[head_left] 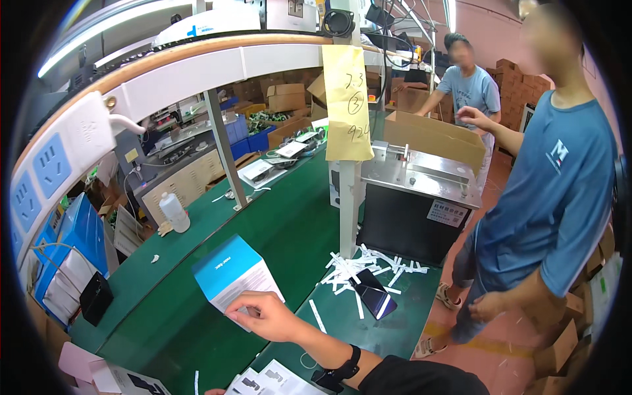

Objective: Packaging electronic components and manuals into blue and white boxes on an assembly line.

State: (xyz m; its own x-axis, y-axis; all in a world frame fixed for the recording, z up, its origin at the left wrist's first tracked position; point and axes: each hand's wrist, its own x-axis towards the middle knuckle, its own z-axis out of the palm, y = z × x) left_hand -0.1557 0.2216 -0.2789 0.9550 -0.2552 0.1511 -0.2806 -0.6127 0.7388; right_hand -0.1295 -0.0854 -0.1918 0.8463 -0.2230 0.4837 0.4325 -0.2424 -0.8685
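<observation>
A small blue-and-white carton (229, 266) is over the green bench, its blue face toward the far left and its white printed face nearer me. My right hand (266, 317) reaches in from the lower right, with thumb and fingers closed at the carton's near edge. Of my left hand (214, 392), only a sliver shows at the bottom edge, beside white cartons (266, 380) printed with dark device pictures; its fingers are mostly hidden. A black band (342, 368) circles my right forearm.
White paper strips (342, 271) and a dark phone (374, 293) lie right of a white post (349, 210). A metal-topped machine (415, 204) stands behind them. A plastic bottle (174, 212) and black holder (96, 299) are leftward. Two people are at the right.
</observation>
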